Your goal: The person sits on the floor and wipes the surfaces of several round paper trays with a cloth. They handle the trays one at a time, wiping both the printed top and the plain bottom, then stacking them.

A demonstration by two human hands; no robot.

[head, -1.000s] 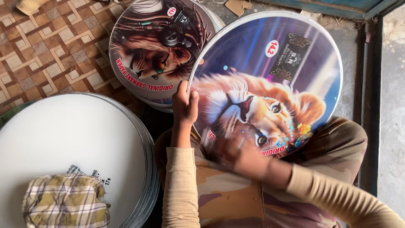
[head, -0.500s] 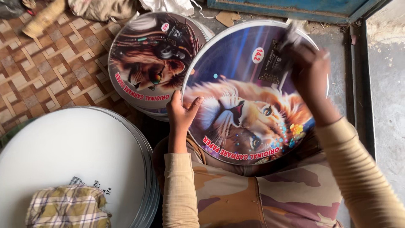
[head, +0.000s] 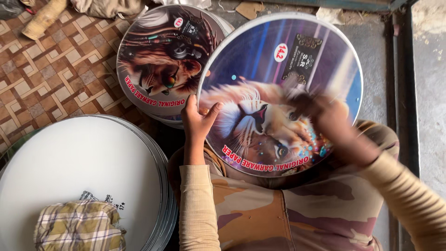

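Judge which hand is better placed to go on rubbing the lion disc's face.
Right. The right hand lies blurred on the lion-printed disc, while the left hand grips its left rim.

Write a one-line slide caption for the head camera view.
Left hand grips the rim of a lion-printed round disc while the blurred right hand passes over its face, beside stacked white discs.
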